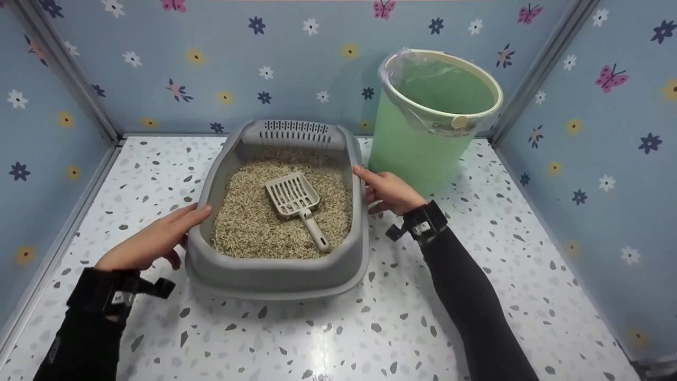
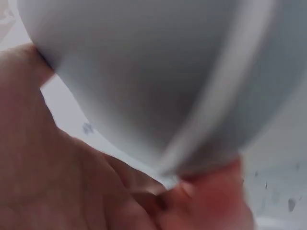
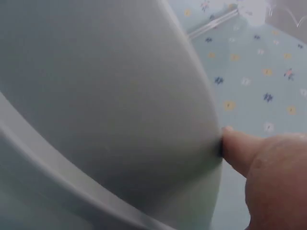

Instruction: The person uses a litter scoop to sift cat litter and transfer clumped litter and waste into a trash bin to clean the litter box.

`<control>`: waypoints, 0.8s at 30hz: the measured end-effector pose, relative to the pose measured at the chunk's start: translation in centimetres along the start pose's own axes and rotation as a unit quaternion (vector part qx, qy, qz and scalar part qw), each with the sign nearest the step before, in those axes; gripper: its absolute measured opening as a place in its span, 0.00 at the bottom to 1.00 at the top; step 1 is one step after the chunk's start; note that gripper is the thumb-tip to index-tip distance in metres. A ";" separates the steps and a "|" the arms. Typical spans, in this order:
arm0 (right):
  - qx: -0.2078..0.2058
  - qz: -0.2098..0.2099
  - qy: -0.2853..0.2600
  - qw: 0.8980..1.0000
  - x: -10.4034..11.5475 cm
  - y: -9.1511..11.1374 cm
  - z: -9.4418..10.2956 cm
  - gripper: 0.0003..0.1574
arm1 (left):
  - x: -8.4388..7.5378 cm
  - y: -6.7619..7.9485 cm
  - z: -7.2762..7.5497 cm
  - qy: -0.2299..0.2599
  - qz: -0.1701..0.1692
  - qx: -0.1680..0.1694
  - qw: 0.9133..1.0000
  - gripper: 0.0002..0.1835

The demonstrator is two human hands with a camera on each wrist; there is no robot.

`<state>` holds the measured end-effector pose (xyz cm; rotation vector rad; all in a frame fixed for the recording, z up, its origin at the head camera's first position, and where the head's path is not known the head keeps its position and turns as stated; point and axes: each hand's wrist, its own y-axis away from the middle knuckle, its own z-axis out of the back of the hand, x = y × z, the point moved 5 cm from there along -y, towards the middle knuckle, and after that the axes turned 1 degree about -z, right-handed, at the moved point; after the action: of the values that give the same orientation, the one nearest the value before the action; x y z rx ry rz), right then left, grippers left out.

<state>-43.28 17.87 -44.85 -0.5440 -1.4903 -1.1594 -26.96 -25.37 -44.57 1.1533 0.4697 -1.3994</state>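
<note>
A grey litter box (image 1: 275,278) stands on the speckled surface, filled with tan granular litter (image 1: 248,211). On the litter lies a beige slotted litter scoop (image 1: 293,194), its handle pointing toward the front right. My left hand (image 1: 158,238) grips the box's left side; in the left wrist view the thumb is at the rim and fingers (image 2: 211,196) reach the lower edge. With its thumb on the right rim, my right hand (image 1: 391,191) holds the opposite side, the other fingers bent against the outer wall. The right wrist view shows that thumb pressed to the rim.
Behind my right hand stands a green trash bin (image 1: 418,153) lined with a clear plastic bag (image 1: 449,127). Blue flowered panels (image 1: 296,69) enclose the back and both sides. White speckled surface (image 1: 423,328) extends in front of the box.
</note>
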 end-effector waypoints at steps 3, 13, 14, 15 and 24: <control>-0.017 0.001 -0.026 1.000 0.3 -1.7 0.4 0.37 | -0.2 2.0 -1.2 -0.002 -0.009 -0.010 1.000 0.50; -0.052 0.006 -0.057 0.997 0.5 -2.9 0.3 0.35 | -1.0 3.6 -2.7 -0.013 -0.038 -0.092 0.995 0.43; -0.053 0.005 -0.058 0.997 0.5 -2.9 0.3 0.35 | -0.9 3.5 -2.5 -0.017 -0.040 -0.097 0.994 0.43; -0.055 0.004 -0.059 0.997 0.5 -2.8 0.3 0.34 | -0.8 3.3 -2.2 -0.020 -0.041 -0.099 0.994 0.43; -0.084 -0.016 -0.061 0.994 -0.9 0.1 -0.4 0.40 | 1.2 0.5 1.8 -0.006 -0.071 -0.108 0.992 0.29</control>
<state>-42.75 17.79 -45.66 -0.7192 -1.5183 -1.3033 -26.88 -27.57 -44.58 0.9495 0.6881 -1.4373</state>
